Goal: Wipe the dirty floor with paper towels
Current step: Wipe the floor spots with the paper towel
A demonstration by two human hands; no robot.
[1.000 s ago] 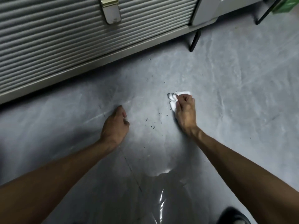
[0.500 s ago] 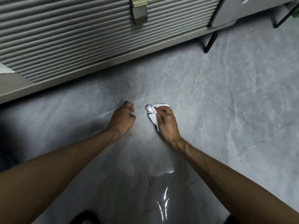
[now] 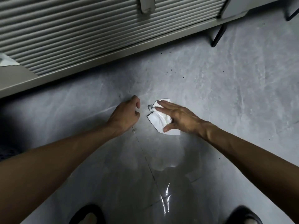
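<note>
A crumpled white paper towel lies on the grey glossy floor, with a dark smudge at its far left tip. My right hand lies flat on top of it, fingers stretched out and pointing left, thumb at the towel's near edge. My left hand rests on the floor just left of the towel, fingers curled into a loose fist, holding nothing. Small dark specks of dirt are scattered on the floor beyond and to the right of the towel.
A ribbed grey cabinet shutter with a metal latch runs along the back, on a pale base rail. A black furniture leg stands at the upper right. My two dark shoes sit at the bottom edge.
My right hand has gone from gripping the bunched towel to lying flat over it with fingers spread, and the towel has spread out. It was slid left toward my left hand.
</note>
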